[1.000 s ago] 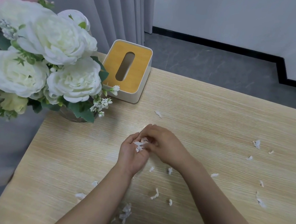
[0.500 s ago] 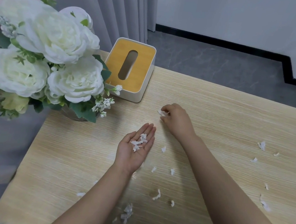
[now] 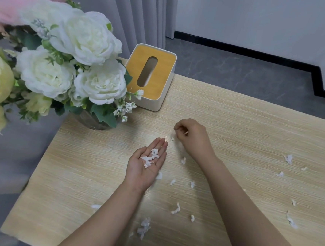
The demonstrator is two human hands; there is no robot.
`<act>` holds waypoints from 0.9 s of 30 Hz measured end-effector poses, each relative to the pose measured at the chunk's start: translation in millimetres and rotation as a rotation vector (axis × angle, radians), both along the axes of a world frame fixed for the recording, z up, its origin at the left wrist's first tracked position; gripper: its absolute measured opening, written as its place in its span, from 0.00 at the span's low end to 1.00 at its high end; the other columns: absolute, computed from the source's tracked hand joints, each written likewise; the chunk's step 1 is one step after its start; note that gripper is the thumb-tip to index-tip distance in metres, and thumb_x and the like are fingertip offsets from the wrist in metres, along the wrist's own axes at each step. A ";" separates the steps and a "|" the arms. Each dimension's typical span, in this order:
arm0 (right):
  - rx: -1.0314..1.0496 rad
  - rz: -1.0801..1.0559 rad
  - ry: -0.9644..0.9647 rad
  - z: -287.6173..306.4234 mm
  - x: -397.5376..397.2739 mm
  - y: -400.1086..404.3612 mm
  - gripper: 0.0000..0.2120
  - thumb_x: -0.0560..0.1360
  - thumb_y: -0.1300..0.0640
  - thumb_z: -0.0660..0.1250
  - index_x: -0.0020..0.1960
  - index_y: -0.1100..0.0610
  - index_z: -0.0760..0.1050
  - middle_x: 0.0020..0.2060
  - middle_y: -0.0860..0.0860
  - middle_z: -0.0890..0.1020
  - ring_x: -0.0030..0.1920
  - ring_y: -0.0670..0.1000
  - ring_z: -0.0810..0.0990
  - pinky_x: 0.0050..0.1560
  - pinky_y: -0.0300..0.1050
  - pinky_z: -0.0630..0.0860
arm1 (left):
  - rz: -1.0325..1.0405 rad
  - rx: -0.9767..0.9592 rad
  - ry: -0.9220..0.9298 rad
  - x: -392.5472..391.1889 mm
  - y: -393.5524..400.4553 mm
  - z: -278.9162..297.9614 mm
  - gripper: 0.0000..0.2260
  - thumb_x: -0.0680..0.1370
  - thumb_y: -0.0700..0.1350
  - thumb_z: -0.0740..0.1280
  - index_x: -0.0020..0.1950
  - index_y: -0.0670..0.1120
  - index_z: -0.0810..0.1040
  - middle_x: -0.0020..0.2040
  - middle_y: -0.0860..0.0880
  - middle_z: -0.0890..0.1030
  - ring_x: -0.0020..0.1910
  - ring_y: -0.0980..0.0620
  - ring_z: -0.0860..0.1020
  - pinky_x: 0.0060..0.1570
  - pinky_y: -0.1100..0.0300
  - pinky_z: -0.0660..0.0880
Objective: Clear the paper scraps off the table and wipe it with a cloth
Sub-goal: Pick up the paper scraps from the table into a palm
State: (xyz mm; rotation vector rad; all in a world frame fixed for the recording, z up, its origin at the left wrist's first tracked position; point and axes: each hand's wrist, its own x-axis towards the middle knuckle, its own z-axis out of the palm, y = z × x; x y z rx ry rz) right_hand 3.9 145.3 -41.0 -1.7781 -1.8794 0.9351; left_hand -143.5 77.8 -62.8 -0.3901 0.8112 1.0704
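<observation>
Wooden table (image 3: 256, 132): I count most paper scraps (image 3: 175, 211) as uncollected, strewn near my forearms and toward the right edge; no cloth is visible, so I judge wiping not begun. Bouquet (image 3: 68, 58) and tissue box (image 3: 150, 76): far left corner, no legible writing or brand. My left hand (image 3: 145, 165): palm up, fingers straight, cradling a few gathered scraps. My right hand (image 3: 193, 135): fingers curled; whether it pinches a scrap I cannot tell.

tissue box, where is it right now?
Head view: the tissue box stands at the table's far left corner, right beside the flower bouquet and beyond both hands.
</observation>
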 end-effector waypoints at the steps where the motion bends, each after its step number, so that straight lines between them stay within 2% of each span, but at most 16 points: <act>1: 0.006 0.017 0.057 8.5 -4.6 -10.6 0.06 0.74 0.64 0.65 0.46 0.57 0.80 0.43 0.51 0.79 0.43 0.47 0.76 0.46 0.39 0.71 | 0.001 0.001 -0.003 1.6 -2.8 1.5 0.18 0.80 0.42 0.51 0.60 0.35 0.75 0.61 0.39 0.78 0.64 0.43 0.74 0.68 0.52 0.65; 3: -0.026 0.082 0.132 20.0 -14.9 -33.1 0.06 0.73 0.64 0.66 0.47 0.57 0.80 0.43 0.50 0.79 0.44 0.46 0.76 0.48 0.40 0.73 | 0.028 -0.006 -0.002 5.7 -8.3 6.3 0.17 0.80 0.42 0.52 0.57 0.34 0.77 0.56 0.37 0.80 0.58 0.43 0.78 0.62 0.52 0.72; 5: -0.067 0.152 0.155 24.3 -24.9 -54.2 0.06 0.74 0.63 0.65 0.48 0.57 0.80 0.45 0.49 0.79 0.46 0.46 0.77 0.50 0.41 0.73 | 0.047 -0.019 -0.005 7.8 -12.4 5.9 0.17 0.79 0.41 0.53 0.47 0.34 0.80 0.44 0.38 0.83 0.45 0.45 0.83 0.47 0.55 0.79; 6: -0.071 0.183 0.151 23.9 -29.5 -62.8 0.07 0.75 0.63 0.64 0.48 0.57 0.80 0.45 0.49 0.79 0.47 0.46 0.77 0.50 0.42 0.73 | 0.037 -0.017 -0.010 8.0 -14.5 4.0 0.18 0.78 0.40 0.53 0.45 0.35 0.81 0.44 0.39 0.83 0.43 0.46 0.83 0.46 0.57 0.80; 8: -0.084 0.251 0.104 19.3 -37.4 -76.4 0.08 0.75 0.62 0.63 0.51 0.57 0.80 0.50 0.51 0.80 0.52 0.49 0.76 0.53 0.44 0.72 | 0.002 -0.004 -0.062 6.6 -18.0 0.7 0.18 0.79 0.41 0.52 0.54 0.35 0.80 0.56 0.39 0.81 0.56 0.45 0.79 0.62 0.56 0.72; 10: -0.117 0.331 0.011 13.5 -42.1 -84.4 0.10 0.77 0.60 0.62 0.54 0.56 0.79 0.57 0.52 0.78 0.59 0.50 0.73 0.57 0.46 0.70 | -0.039 -0.013 -0.047 6.1 -19.5 -2.6 0.19 0.80 0.42 0.50 0.61 0.35 0.75 0.62 0.39 0.77 0.64 0.44 0.74 0.69 0.53 0.63; 11: -0.124 0.355 -0.019 11.6 -41.9 -86.0 0.10 0.77 0.59 0.61 0.56 0.55 0.78 0.58 0.52 0.77 0.61 0.50 0.71 0.58 0.46 0.70 | -0.048 -0.013 -0.043 5.9 -20.5 -3.5 0.19 0.80 0.42 0.50 0.61 0.35 0.75 0.62 0.39 0.77 0.64 0.44 0.73 0.69 0.52 0.63; 13: -0.101 0.328 0.026 12.7 -37.3 -85.1 0.09 0.76 0.59 0.63 0.53 0.54 0.79 0.53 0.50 0.79 0.56 0.49 0.73 0.56 0.46 0.71 | -0.032 0.003 -0.068 6.1 -22.5 -3.1 0.19 0.80 0.42 0.51 0.57 0.34 0.78 0.58 0.38 0.79 0.60 0.44 0.77 0.64 0.54 0.69; 15: -0.079 0.227 0.118 16.6 -28.5 -78.1 0.06 0.75 0.59 0.65 0.48 0.53 0.80 0.45 0.48 0.79 0.49 0.47 0.74 0.52 0.44 0.72 | -0.003 0.012 -0.080 5.4 -23.4 -2.6 0.19 0.80 0.41 0.52 0.49 0.33 0.81 0.50 0.38 0.82 0.49 0.45 0.82 0.51 0.55 0.79; 16: -0.078 0.162 0.140 17.6 -22.9 -72.1 0.06 0.74 0.60 0.66 0.47 0.53 0.80 0.44 0.46 0.79 0.48 0.45 0.75 0.51 0.42 0.72 | 0.001 0.010 -0.069 4.4 -24.1 -3.3 0.18 0.78 0.41 0.54 0.48 0.33 0.82 0.49 0.38 0.82 0.47 0.44 0.83 0.47 0.54 0.81; 18: -0.064 0.026 0.121 13.1 -11.7 -56.7 0.06 0.75 0.60 0.66 0.48 0.53 0.80 0.45 0.47 0.79 0.47 0.44 0.76 0.51 0.40 0.73 | -0.020 0.019 -0.056 1.4 -24.2 -4.2 0.17 0.75 0.41 0.56 0.52 0.33 0.81 0.55 0.38 0.81 0.53 0.43 0.81 0.54 0.48 0.77; 21: -0.060 -0.066 -0.030 -6.7 -1.1 -30.8 0.07 0.76 0.60 0.65 0.53 0.56 0.79 0.47 0.51 0.79 0.47 0.47 0.76 0.49 0.39 0.70 | -0.046 0.036 -0.057 -5.6 -23.8 -7.0 0.18 0.75 0.42 0.56 0.54 0.35 0.81 0.61 0.40 0.79 0.63 0.44 0.75 0.60 0.47 0.71; 27: -0.135 0.025 -0.153 -40.5 -9.9 -4.8 0.10 0.74 0.59 0.66 0.55 0.59 0.77 0.46 0.51 0.75 0.50 0.51 0.74 0.46 0.39 0.64 | -0.029 0.060 -0.065 -23.0 -25.9 -9.8 0.18 0.74 0.41 0.56 0.53 0.35 0.82 0.60 0.40 0.79 0.62 0.43 0.76 0.59 0.48 0.72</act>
